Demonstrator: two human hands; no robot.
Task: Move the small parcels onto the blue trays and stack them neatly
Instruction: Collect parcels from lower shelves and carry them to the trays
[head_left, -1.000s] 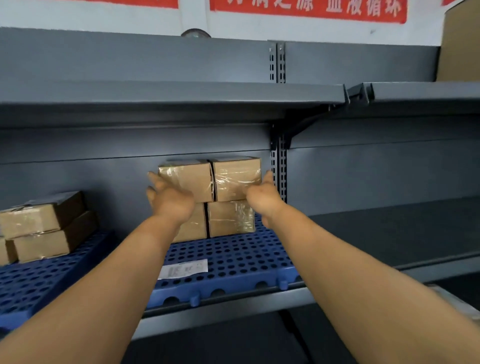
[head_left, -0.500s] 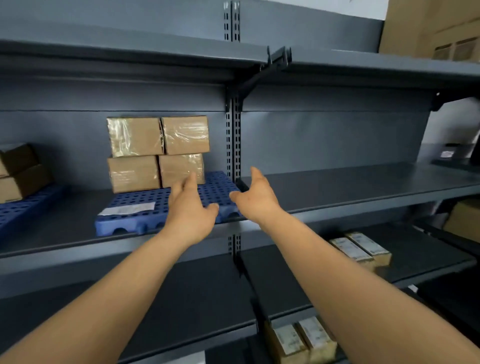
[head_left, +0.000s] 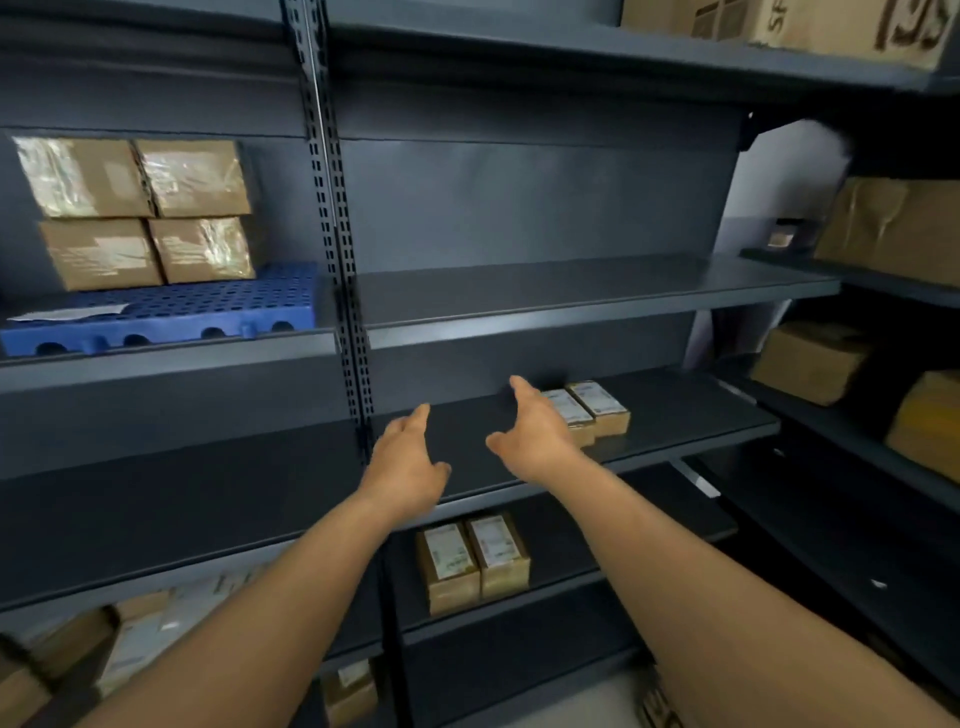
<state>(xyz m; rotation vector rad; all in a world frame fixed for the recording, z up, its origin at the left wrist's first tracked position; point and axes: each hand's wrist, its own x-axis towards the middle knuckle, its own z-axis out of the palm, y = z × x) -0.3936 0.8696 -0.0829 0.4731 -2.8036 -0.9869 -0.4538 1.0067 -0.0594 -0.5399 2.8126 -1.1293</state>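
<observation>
Cardboard parcels (head_left: 584, 410) lie just beyond right hand (head_left: 535, 439) (fingers (head_left: 519, 387) spread)

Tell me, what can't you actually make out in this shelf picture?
Head view only:
- Printing on the labelled parcels: too small to read.
- Nearer parcel of that pair: partly covered by the right hand.
- Paper slip on the blue tray: text blurred.
- Parcels at bottom left: motion-blurred, cut by the frame edge.
- Left hand: palm unseen.
</observation>
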